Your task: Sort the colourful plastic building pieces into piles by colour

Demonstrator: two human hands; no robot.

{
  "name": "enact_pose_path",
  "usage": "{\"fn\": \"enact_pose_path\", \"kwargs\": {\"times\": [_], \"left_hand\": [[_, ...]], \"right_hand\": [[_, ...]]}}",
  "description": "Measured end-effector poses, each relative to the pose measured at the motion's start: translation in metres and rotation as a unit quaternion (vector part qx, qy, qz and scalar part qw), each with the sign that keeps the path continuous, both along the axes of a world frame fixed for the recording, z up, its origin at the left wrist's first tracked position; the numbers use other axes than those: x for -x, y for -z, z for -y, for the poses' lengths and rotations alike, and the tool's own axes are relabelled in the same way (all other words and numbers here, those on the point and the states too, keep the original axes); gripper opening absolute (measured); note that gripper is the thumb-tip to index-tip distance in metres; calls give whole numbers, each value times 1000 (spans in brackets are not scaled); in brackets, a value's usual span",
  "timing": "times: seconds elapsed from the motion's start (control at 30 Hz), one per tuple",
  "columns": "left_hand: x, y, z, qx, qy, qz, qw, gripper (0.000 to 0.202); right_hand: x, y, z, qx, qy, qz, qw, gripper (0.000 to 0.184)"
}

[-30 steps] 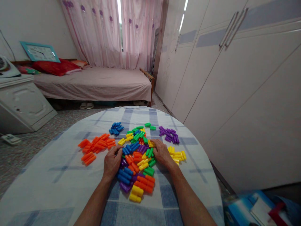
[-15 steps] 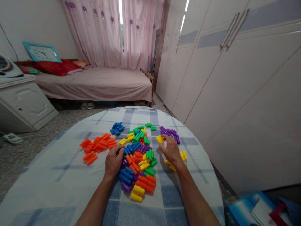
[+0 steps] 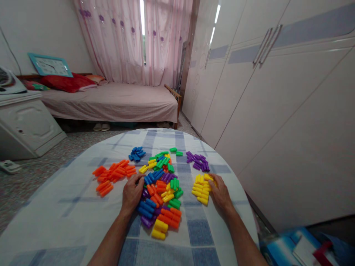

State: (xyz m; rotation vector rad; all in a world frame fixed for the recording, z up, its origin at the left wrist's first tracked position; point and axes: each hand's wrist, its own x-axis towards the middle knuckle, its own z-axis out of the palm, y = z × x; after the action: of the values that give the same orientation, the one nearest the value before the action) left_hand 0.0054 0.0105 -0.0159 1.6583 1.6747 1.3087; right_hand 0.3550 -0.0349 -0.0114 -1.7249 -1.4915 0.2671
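On the cloth-covered table (image 3: 83, 218), my left hand (image 3: 132, 194) rests at the left edge of a mixed heap of plastic building blocks (image 3: 161, 192). Its fingers are loosely bent beside a blue block (image 3: 154, 176), and no piece shows in them. My right hand (image 3: 222, 194) is at the right side of a group of yellow blocks (image 3: 201, 190). Its thumb and fingertips close on a yellow block (image 3: 208, 177) at the top of that group; part of the block is hidden by the fingers.
Orange blocks (image 3: 118, 171) lie left of the heap. Blue blocks (image 3: 137, 154) and purple blocks (image 3: 198, 161) lie farther back, with two green ones (image 3: 173, 150) between. Beyond the table are a bed (image 3: 116, 99), a white wardrobe (image 3: 266, 129) and a cabinet (image 3: 27, 122).
My right hand has moved right and toward me, carrying a yellow block from near the purple blocks to the yellow group. My left hand stays beside the heap. The view has shifted slightly.
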Motion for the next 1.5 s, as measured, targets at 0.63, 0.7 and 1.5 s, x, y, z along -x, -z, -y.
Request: {"fn": "enact_pose_path", "kwargs": {"times": [0.63, 0.7, 1.5], "left_hand": [[-1, 0, 1, -3, 1, -12, 1000, 32], [-1, -1, 1, -4, 0, -5, 1000, 32], [-6, -8, 4, 5, 4, -4, 1000, 27]], "right_hand": [[44, -45, -54, -56, -106, 126, 985, 32], [58, -50, -78, -38, -141, 163, 976, 37], [122, -19, -165, 97, -105, 309, 940, 36]]}}
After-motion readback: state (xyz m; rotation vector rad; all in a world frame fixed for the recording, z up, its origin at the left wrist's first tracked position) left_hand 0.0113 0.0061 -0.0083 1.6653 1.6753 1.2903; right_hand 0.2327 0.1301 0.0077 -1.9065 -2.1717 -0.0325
